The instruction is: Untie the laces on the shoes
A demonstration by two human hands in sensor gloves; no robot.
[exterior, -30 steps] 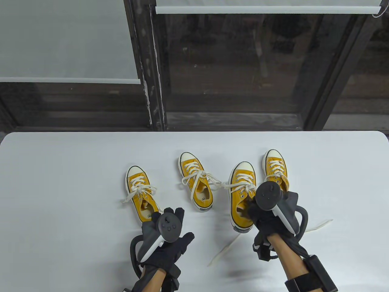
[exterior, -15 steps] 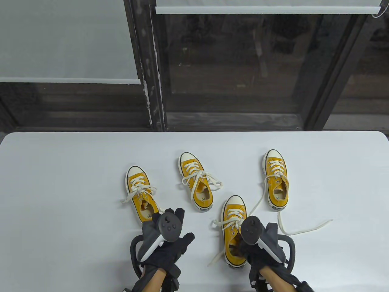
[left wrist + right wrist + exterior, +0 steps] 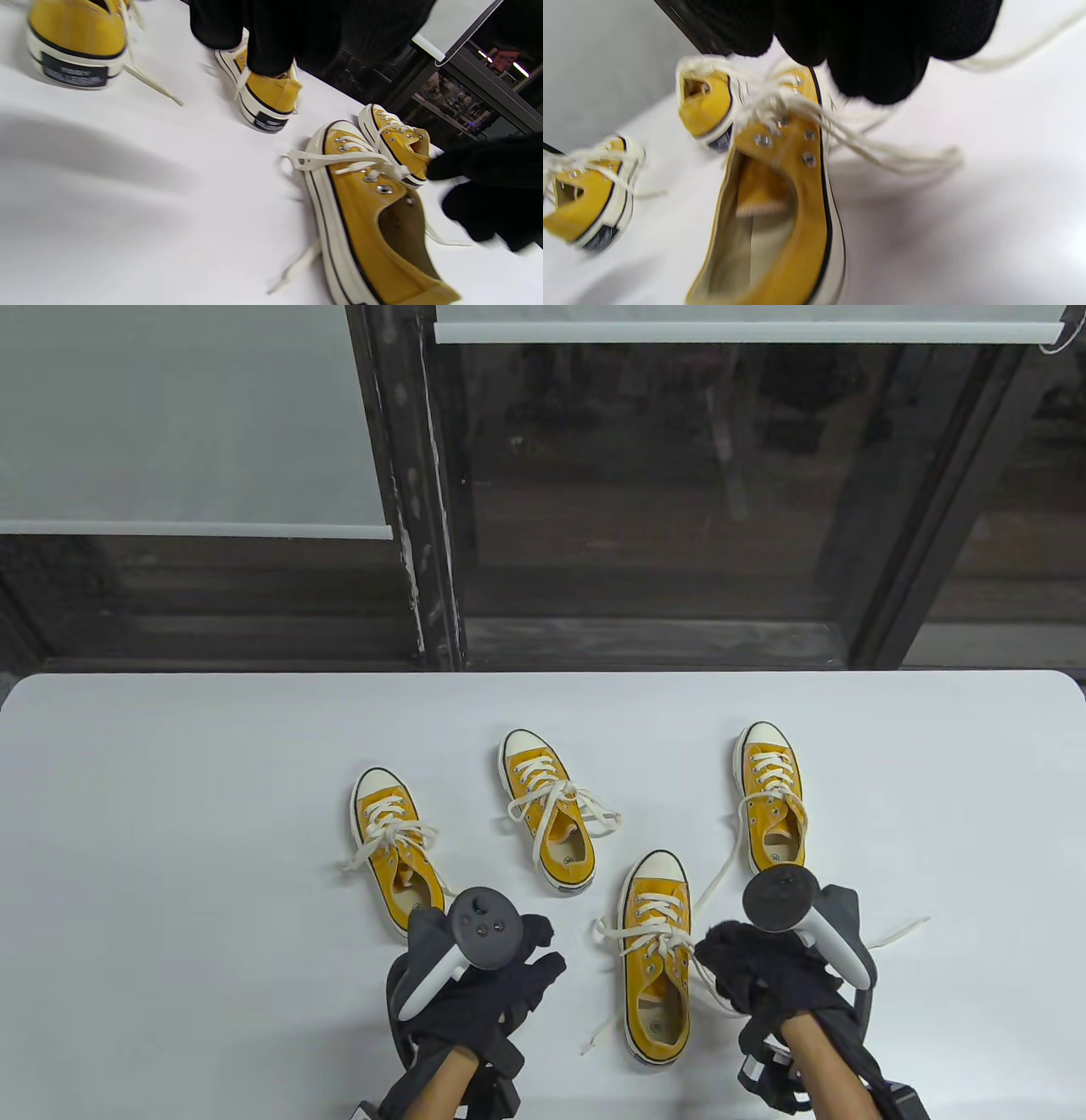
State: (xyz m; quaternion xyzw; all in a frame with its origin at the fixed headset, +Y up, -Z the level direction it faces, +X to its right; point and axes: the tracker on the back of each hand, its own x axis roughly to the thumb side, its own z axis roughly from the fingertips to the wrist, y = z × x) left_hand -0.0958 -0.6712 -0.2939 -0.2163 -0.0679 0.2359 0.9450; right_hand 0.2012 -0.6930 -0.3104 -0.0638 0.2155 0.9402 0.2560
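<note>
Four yellow low-top sneakers with white laces stand on the white table (image 3: 170, 814). The nearest shoe (image 3: 655, 984) has a tied bow (image 3: 649, 936), also seen in the left wrist view (image 3: 373, 163). My right hand (image 3: 711, 954) is curled at the bow's right side, its fingertips (image 3: 441, 163) touching the lace; whether it pinches is unclear. My left hand (image 3: 543, 952) hovers left of this shoe, fingers loose and empty. The far right shoe (image 3: 770, 806) is untied, with its laces (image 3: 717, 878) trailing. The middle shoe (image 3: 547, 814) and the left shoe (image 3: 394, 840) are tied.
A long loose lace end (image 3: 891, 935) of the far right shoe lies on the table behind my right hand. The table's far edge meets a dark window frame (image 3: 424, 517). The right wrist view is blurred.
My right hand pulled the nearest shoe toward the front edge, let go of its heel, and moved up to its bow's right side. My left hand shifted slightly right.
</note>
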